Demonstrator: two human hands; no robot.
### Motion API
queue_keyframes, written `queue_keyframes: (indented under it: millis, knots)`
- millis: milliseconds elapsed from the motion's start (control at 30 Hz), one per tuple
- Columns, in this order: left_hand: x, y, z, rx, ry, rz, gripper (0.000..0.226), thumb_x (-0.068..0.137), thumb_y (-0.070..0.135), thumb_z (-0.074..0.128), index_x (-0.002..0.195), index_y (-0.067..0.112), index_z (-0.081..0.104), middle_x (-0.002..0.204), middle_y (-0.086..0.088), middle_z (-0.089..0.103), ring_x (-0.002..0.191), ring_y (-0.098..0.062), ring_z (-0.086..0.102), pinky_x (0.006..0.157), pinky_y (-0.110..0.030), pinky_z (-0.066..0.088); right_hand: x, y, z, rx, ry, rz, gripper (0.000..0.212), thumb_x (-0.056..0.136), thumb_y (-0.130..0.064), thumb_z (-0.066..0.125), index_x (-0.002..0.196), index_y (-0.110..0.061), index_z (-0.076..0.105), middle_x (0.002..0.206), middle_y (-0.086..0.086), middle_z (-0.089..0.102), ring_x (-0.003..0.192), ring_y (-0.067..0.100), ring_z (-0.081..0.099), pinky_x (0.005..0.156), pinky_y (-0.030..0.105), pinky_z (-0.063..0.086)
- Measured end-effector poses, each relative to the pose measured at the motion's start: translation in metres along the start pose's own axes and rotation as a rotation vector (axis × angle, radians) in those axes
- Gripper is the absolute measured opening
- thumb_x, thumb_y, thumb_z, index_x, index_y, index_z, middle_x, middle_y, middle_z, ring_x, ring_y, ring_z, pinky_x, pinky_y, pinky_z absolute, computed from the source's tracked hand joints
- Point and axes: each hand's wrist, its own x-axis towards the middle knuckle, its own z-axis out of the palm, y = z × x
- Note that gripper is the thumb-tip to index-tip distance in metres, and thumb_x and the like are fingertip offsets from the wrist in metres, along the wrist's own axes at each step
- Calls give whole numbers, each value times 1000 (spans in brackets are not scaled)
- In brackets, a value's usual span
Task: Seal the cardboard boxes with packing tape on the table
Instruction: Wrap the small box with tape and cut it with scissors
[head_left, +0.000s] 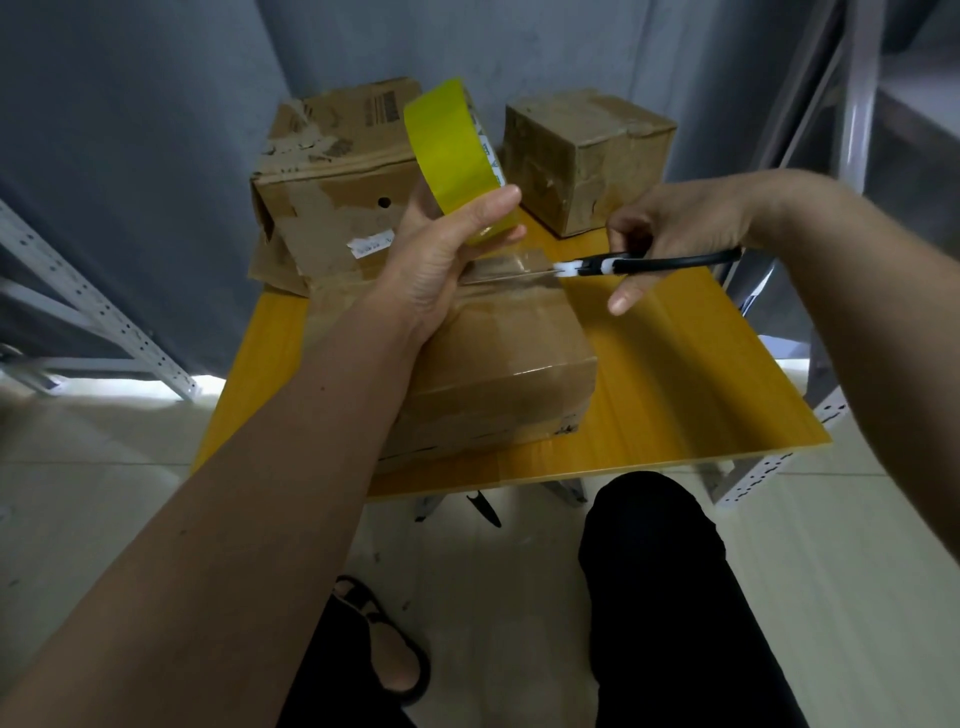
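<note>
Cardboard fills most of the yellow counter (675, 395), and the nearest box (498, 364) serves as the landmark: a flat carton lying at the counter's front, its top glossy with clear tape.

Far to the left of that box, a grey perforated metal rack (98, 312) leans against the blue-grey wall. Behind the box and to its left sits a larger worn carton (332, 176), its flaps patched with old tape and a white label on its side. The person's left hand (441, 249) hovers just above the box's far edge, fingers and thumb wrapped around a yellow roll of packing tape (452, 156) held upright; a clear strip (511, 267) runs from the roll down to the box's top. Behind the box and to its right stands a smaller cube-shaped carton (587, 161). Right of the box's far corner, the right hand (675, 223) grips a black-handled cutter (649, 264), whose white tip touches the edge of the stretched strip. Below the box, under the counter's front edge, a black-trousered knee (649, 545) and a sandalled foot (384, 644) show above pale floor tiles.
</note>
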Motion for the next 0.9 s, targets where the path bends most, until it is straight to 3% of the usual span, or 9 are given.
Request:
queue_keyframes:
  millis: [67, 167, 333, 533, 733, 900]
  knots:
    - [0, 0, 0, -14, 2, 1, 71, 62, 15, 85, 125, 10, 53, 104, -3, 70, 98, -18, 70, 82, -36, 56, -1, 1, -3, -27, -27, 16, 70, 41, -61, 73, 89, -13, 58, 90, 6, 59, 82, 22, 53, 68, 32, 41]
    - [0, 0, 0, -21, 11, 2, 72, 59, 16, 85, 124, 11, 54, 105, -4, 69, 98, -19, 70, 82, -36, 56, -5, 7, -7, -23, -20, 11, 63, 46, -58, 74, 89, -13, 59, 94, 10, 60, 83, 23, 54, 69, 33, 43]
    - [1, -1, 0, -12, 18, 9, 65, 66, 11, 82, 124, 11, 53, 102, -2, 71, 98, -19, 70, 81, -36, 56, -2, 1, -10, -12, -14, -3, 65, 44, -58, 76, 87, -11, 61, 85, 9, 60, 79, 23, 53, 69, 33, 43]
    - [0, 1, 1, 13, 22, 6, 76, 59, 18, 86, 127, 10, 52, 107, -5, 70, 101, -21, 69, 82, -35, 55, 7, -11, -12, -81, -17, -16, 70, 41, -64, 75, 87, -13, 63, 85, 6, 62, 78, 20, 55, 66, 31, 42]
    - [2, -1, 0, -8, 26, 6, 57, 67, 11, 82, 118, 14, 56, 100, -1, 72, 98, -20, 71, 81, -36, 56, 6, -2, -13, -79, 23, -24, 61, 41, -59, 78, 80, -14, 62, 79, 4, 62, 78, 22, 57, 69, 35, 47]
    - [1, -1, 1, 32, 39, 22, 65, 67, 11, 83, 124, 11, 54, 106, -6, 70, 100, -23, 70, 82, -37, 56, 13, -8, -11, -139, 8, 8, 67, 40, -66, 73, 84, -17, 60, 85, -2, 55, 80, 20, 52, 67, 33, 40]
